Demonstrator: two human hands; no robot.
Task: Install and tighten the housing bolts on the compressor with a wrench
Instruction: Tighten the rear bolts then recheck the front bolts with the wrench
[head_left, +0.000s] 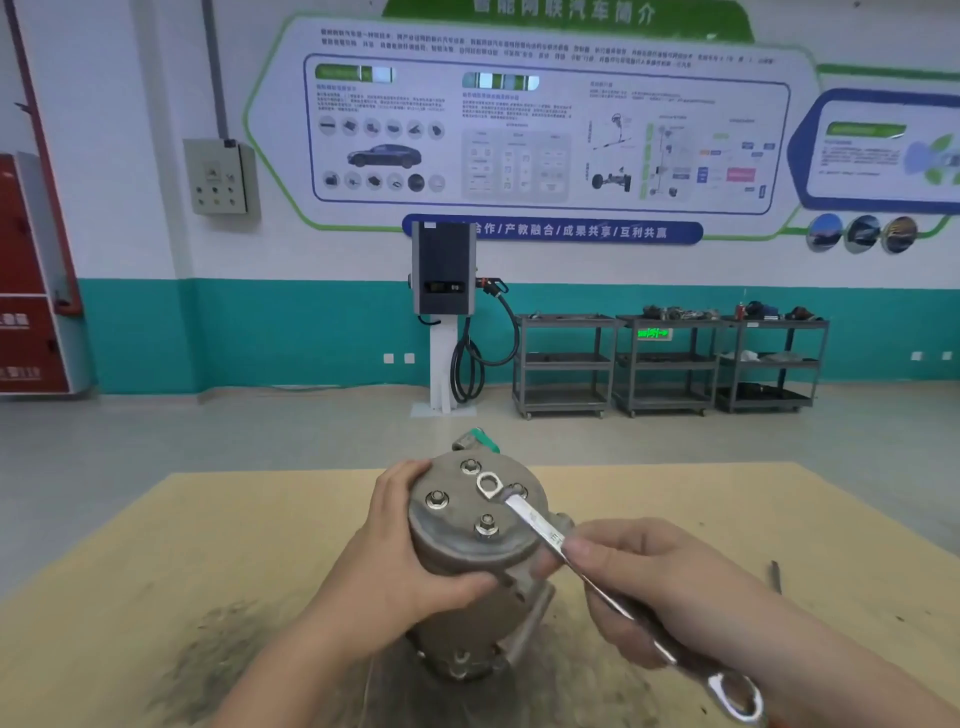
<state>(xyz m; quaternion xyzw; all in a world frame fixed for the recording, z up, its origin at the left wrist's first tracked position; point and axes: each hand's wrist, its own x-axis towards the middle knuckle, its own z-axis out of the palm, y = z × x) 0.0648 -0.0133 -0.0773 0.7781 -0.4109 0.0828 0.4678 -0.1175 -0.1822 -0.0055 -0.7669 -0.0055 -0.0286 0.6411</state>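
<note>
A grey metal compressor (467, 540) stands upright on the wooden table (208, 545). Its round top cover carries several hex bolts; three show plainly (470, 466), (436, 500), (487, 526), and another at the right edge is partly hidden by the wrench head. My left hand (400, 561) wraps around the left side of the housing. My right hand (639, 582) grips the shaft of a silver combination wrench (545, 535). Its ring end (490, 484) hovers over the cover between the far bolt and the right one. The open end sticks out below my hand at the lower right.
Dark stains mark the table in front of the compressor. A thin dark tool (775, 576) lies near the table's right side. Beyond the table are bare floor, a charging post (444, 312) and three grey shelf carts (670, 364) along the wall.
</note>
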